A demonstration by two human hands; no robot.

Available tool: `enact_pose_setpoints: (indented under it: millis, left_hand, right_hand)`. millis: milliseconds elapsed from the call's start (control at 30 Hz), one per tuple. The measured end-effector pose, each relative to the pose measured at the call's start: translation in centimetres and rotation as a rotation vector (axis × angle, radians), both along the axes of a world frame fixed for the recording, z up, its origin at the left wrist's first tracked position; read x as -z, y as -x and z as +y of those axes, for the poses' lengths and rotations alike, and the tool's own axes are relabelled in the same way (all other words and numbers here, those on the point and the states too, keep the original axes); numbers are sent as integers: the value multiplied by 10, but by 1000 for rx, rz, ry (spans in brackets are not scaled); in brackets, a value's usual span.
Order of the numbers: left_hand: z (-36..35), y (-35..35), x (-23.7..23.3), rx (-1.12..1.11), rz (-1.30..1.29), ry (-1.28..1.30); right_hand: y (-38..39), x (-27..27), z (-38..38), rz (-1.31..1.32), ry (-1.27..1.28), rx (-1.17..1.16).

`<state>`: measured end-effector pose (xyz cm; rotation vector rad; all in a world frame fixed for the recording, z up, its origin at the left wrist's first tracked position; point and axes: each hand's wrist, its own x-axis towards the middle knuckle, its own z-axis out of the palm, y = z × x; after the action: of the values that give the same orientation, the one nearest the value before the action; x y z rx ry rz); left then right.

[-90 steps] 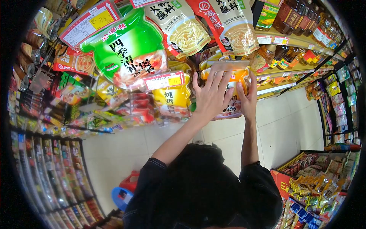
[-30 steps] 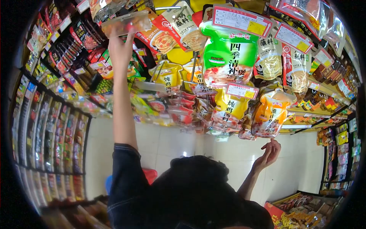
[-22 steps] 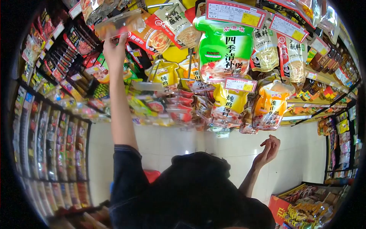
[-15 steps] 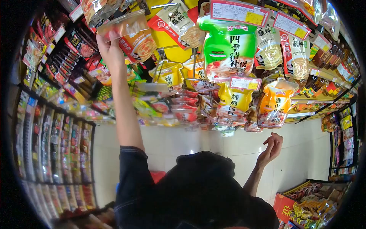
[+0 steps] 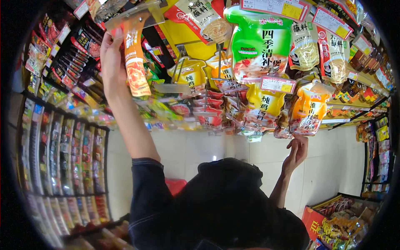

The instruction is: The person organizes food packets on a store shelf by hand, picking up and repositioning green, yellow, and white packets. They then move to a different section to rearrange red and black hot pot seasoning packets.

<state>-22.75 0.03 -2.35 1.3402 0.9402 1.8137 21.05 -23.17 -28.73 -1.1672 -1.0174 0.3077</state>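
Left arm extended upward; left grip closed, thumb and fingers pinched. Right arm bent at elbow; right grip open, fingers loosely curled.

Hidden: orange packet top, behind clear tag holder; illegible: price label print; blurred: shelf packets at left

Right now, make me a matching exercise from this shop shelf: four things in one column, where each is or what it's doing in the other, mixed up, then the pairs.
Column one:
1. left hand
2. right hand
3. green pouch
4. yellow pouch

Column two:
a. empty, just under the orange pouch
b. hangs directly under the green pouch
c. raised, gripping the orange packet
d. hangs near the top, with a price tag at its lower edge

Pairs: 1-c, 2-a, 3-d, 4-b
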Motion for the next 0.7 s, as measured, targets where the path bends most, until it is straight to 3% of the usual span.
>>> enact_pose_setpoints:
  millis: [133,167,267,400,533,700]
  left_hand:
    - [3,17,8,190,-54,65]
    - [-3,-2,2,59,-131,98]
    - [-8,-12,-1,-49,-116,33]
    - [-15,-4,0,-167,-22,-224]
    - [-34,-28,4,-440,74,-404]
    - [-54,-48,16,-557,-23,-393]
  right_hand:
    - [7,0,4,52,43,-54]
    - [8,1,5,51,44,-62]
    - [8,0,5,56,83,-86]
    - [7,1,7,52,98,-95]
    - [7,2,11,35,113,-104]
    - [5,3,14,34,106,-133]
